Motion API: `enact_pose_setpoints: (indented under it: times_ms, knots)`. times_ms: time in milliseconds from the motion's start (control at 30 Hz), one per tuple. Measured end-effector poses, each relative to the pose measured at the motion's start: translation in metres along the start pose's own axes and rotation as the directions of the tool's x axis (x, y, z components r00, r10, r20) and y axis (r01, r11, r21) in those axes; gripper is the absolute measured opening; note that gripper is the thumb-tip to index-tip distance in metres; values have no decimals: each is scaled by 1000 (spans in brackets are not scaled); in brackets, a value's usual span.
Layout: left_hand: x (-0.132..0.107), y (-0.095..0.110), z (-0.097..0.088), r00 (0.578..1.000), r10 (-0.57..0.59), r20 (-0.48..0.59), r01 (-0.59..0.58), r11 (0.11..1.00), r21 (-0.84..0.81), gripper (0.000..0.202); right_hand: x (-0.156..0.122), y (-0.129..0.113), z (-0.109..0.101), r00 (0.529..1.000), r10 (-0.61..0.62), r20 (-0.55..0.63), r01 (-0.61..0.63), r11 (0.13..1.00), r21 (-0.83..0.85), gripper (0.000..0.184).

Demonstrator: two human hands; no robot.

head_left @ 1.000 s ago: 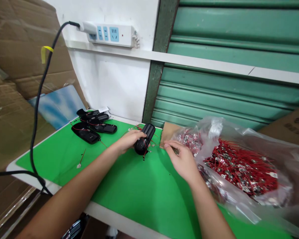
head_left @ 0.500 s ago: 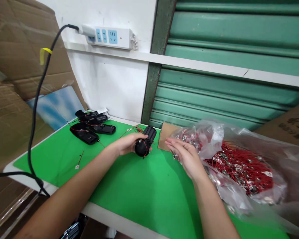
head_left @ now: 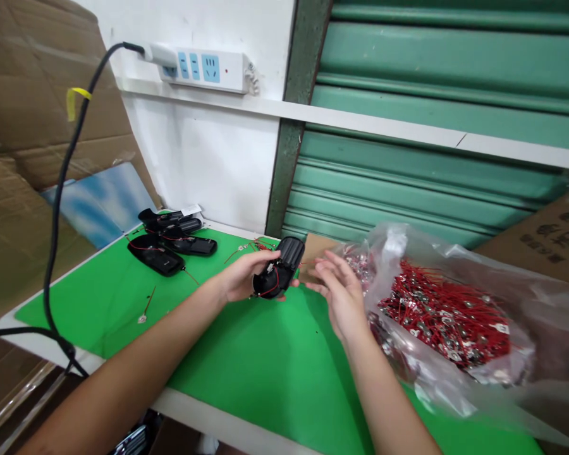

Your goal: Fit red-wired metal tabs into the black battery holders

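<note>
My left hand (head_left: pixel 246 275) is closed around a black plastic casing (head_left: pixel 281 268) above the green mat. The casing has a ribbed end, a hollow rounded end and a thin red wire inside. Just right of it, my right hand (head_left: pixel 334 284) is open with its fingers apart and slightly curled. A thin wire (head_left: pixel 307 262) sticks out from the casing toward those fingertips; whether they touch it is too small to tell.
Several black casings (head_left: pixel 159 253) with red wires lie at the back left. A loose wire with a metal contact (head_left: pixel 143 318) rests nearer. At right, a clear plastic bag (head_left: pixel 516 373) holds many red wires with metal contacts (head_left: pixel 446 316). A black cable (head_left: pixel 59 189) hangs at left.
My right hand's fingers have spread from being held together near the wire. The casing has turned slightly in my left hand, showing more of its hollow inside.
</note>
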State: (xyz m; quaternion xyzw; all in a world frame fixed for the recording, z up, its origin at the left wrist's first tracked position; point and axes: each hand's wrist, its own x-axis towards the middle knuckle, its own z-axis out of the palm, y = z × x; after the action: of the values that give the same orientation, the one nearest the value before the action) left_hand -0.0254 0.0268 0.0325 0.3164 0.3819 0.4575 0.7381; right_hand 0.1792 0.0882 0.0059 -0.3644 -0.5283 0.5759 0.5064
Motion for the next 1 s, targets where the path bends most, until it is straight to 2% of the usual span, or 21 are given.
enact_pose_setpoints:
  times_ms: [100,300,367,500,600,800,1000]
  knots:
    - [-1,-4,4,999,12,44,-12,1000,2,55,-3,3,8,999,18,32,-15,995,-100,45]
    - [-2,-7,10,998,12,67,-12,1000,10,60,-6,4,10,1000,-19,-4,18,981,-192,37]
    - [0,-8,10,999,7,32,-8,999,34,57,-5,4,8,996,-83,-14,76,961,-265,34]
    - [6,-10,7,991,-19,-134,32,995,91,44,-5,1,2,956,-293,-11,256,854,-453,28]
    - [8,-12,5,976,4,-216,23,992,125,40,-7,-3,2,931,-362,47,333,790,-515,25]
    - [9,-14,7,982,9,-187,31,978,209,50,-12,-2,7,897,-360,257,443,711,-546,21]
    - [8,-12,11,984,6,-181,33,976,214,53,-13,-2,7,877,-387,286,480,660,-578,21]
